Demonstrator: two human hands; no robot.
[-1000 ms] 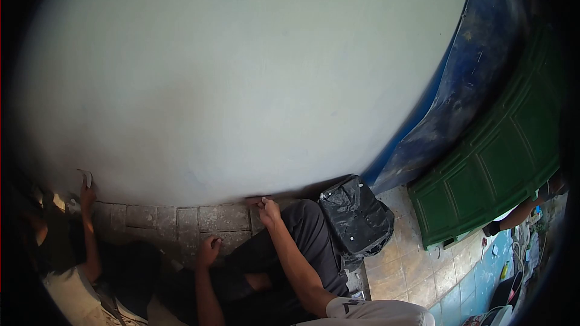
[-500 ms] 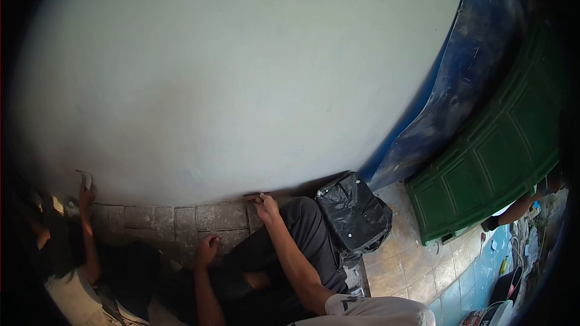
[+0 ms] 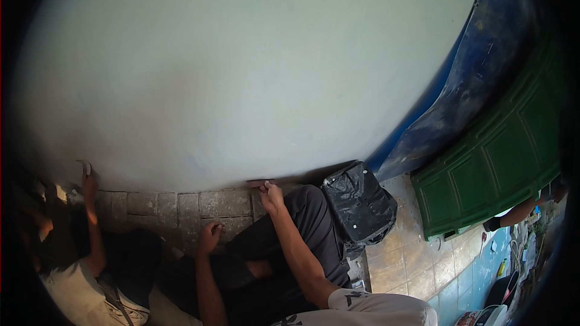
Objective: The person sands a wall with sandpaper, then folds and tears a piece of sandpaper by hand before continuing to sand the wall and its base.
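Note:
I sit on the ground facing a pale plastered wall (image 3: 241, 72). My right hand (image 3: 272, 195) holds a small brown sanding piece (image 3: 260, 183) flat against the wall's bottom edge. My left hand (image 3: 209, 236) rests with curled fingers on the grey paving bricks (image 3: 181, 205) beside my dark trouser leg. Nothing shows in the left hand. At the far left another person's hand (image 3: 89, 182) presses a small pale piece (image 3: 85, 166) against the same wall.
A black plastic bag (image 3: 357, 205) sits against the wall by my right knee. A blue panel (image 3: 471, 84) and a green panelled door (image 3: 501, 163) lean at the right. A third person's arm (image 3: 513, 214) reaches in over the tiled floor (image 3: 411, 259).
My right hand with the sanding piece has shifted slightly up and right along the wall's base. The other person's hand at the left has risen a little. The view has tilted slightly.

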